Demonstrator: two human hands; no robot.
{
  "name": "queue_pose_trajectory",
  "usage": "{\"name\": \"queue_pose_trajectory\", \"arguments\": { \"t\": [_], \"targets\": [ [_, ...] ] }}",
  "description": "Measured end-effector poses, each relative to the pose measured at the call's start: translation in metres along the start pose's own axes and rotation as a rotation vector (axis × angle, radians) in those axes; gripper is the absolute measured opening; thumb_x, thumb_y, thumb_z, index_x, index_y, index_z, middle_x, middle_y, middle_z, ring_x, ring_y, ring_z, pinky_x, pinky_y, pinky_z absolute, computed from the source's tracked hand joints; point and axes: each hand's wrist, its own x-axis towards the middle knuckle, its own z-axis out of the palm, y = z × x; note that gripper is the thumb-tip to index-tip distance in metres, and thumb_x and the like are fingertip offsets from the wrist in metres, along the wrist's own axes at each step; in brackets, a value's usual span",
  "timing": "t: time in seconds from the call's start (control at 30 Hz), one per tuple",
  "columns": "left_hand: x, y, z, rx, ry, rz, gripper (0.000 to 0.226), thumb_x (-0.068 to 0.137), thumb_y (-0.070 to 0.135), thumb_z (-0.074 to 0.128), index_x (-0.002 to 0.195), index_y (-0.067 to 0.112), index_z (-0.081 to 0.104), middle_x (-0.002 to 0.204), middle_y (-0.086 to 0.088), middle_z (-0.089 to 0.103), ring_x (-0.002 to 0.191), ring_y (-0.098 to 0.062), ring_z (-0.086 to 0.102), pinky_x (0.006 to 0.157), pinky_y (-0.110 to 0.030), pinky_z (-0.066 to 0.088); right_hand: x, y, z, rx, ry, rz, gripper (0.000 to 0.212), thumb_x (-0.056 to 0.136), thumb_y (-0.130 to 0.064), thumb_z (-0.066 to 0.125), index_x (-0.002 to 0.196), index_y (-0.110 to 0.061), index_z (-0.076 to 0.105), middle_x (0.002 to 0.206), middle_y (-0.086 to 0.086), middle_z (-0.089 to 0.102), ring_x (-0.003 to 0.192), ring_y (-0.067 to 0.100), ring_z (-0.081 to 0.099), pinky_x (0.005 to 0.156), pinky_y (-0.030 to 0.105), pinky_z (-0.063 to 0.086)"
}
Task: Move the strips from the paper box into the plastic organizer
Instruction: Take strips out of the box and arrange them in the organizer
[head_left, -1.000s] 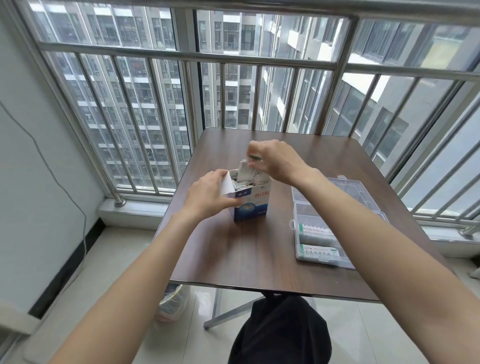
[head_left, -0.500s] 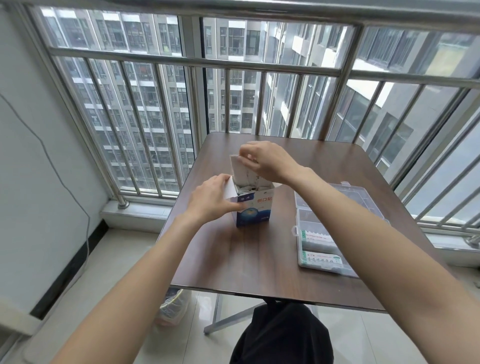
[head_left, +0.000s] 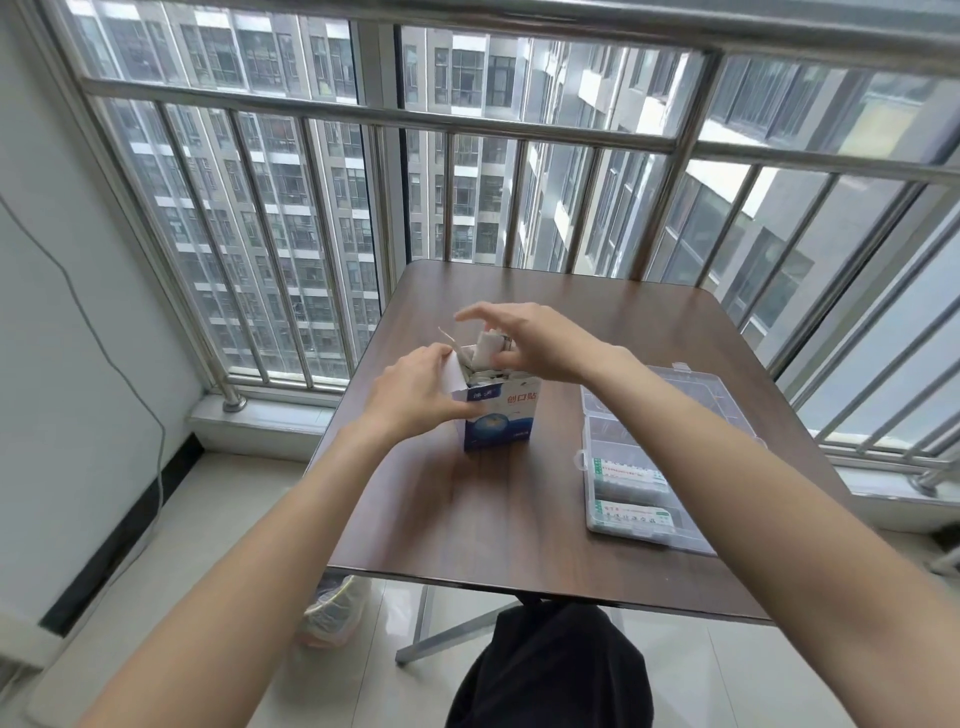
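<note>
**Balcony surroundings**

Standing at centre: a brown wooden table on a metal leg frame. Running from nine o'clock round to three: steel window bars, with high-rise blocks showing beyond. Trailing down the white wall at nine: a thin cable. Sitting on the tiled floor at seven: a lined waste bin.

A dark wood-grain table is standing by the barred window, carrying two things: a blue-and-white paper box sitting upright with its top flaps open near the middle, and a clear plastic organizer lying flat, well apart toward the right edge
</note>
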Motion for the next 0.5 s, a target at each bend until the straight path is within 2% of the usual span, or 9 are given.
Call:
{"name": "queue_pose_trajectory", "arguments": {
  "t": [0.1,0.17,0.27,0.33,0.37,0.43,0.5],
  "targets": [
    [0.001,0.001,-0.003,0.032,-0.014,-0.003,0.072,0.062,0.062,0.074,0.115,0.019,0.052,0.112,0.002,0.059,0.107,-0.023,0.054,0.086,-0.041,0.046,0.007,0.003,0.007,-0.071,0.088,-0.065,0.032,0.086,-0.016,0.066,0.117,-0.014,0.059,0.103,0.008,0.07,0.09,0.026,0.064,0.074,0.032,0.045],
    [0.003,0.002,-0.003,0.044,-0.026,-0.007,0.071,0.061,0.064,0.073,0.114,0.022,0.052,0.111,0.002,0.059,0.107,-0.022,0.054,0.085,-0.04,0.046,0.01,0.005,0.009,-0.108,0.148,-0.076,0.023,0.088,-0.021,0.065,0.107,-0.008,0.062,0.096,0.01,0.071,0.084,0.03,0.065,0.069,0.034,0.044],
    [0.004,0.002,-0.004,0.04,-0.067,-0.001,0.089,0.062,0.066,0.072,0.134,0.024,0.042,0.128,0.002,0.054,0.121,-0.021,0.048,0.095,-0.041,0.042,0.011,0.009,0.009,-0.064,0.246,-0.06,0.02,0.089,-0.021,0.064,0.099,-0.004,0.059,0.091,0.013,0.071,0.076,0.032,0.065,0.064,0.037,0.047],
    [0.004,0.004,-0.009,-0.122,-0.045,-0.015,0.106,0.063,0.063,0.074,0.146,0.02,0.026,0.14,0.0,0.045,0.13,-0.019,0.041,0.104,-0.042,0.036,0.01,0.012,0.01,-0.018,0.27,-0.054,0.017,0.087,-0.016,0.065,0.096,-0.003,0.059,0.09,0.011,0.07,0.075,0.031,0.063,0.064,0.038,0.049],
    [0.004,0.005,-0.013,-0.242,-0.005,-0.012,0.107,0.064,0.059,0.076,0.148,0.018,0.023,0.141,-0.001,0.044,0.13,-0.018,0.041,0.106,-0.041,0.036,0.009,0.013,0.009,0.016,0.273,-0.053,0.015,0.086,-0.014,0.066,0.095,-0.004,0.059,0.091,0.01,0.069,0.076,0.027,0.062,0.066,0.038,0.05],
    [0.009,0.008,-0.021,-0.352,0.068,0.072,0.09,0.07,0.045,0.078,0.144,0.021,0.033,0.136,0.0,0.049,0.119,-0.015,0.05,0.103,-0.039,0.041,0.009,0.015,0.007,0.083,0.277,-0.043,0.013,0.084,-0.01,0.067,0.095,-0.005,0.061,0.091,0.007,0.068,0.077,0.017,0.057,0.071,0.034,0.051],
    [0.013,0.012,-0.028,-0.322,0.084,0.148,0.071,0.073,0.035,0.077,0.135,0.022,0.046,0.121,0.004,0.058,0.102,-0.011,0.059,0.095,-0.035,0.048,0.01,0.014,0.003,0.164,0.274,-0.016,0.014,0.083,-0.008,0.068,0.096,-0.006,0.064,0.089,0.002,0.066,0.076,0.012,0.056,0.072,0.025,0.049]
  ]
}}
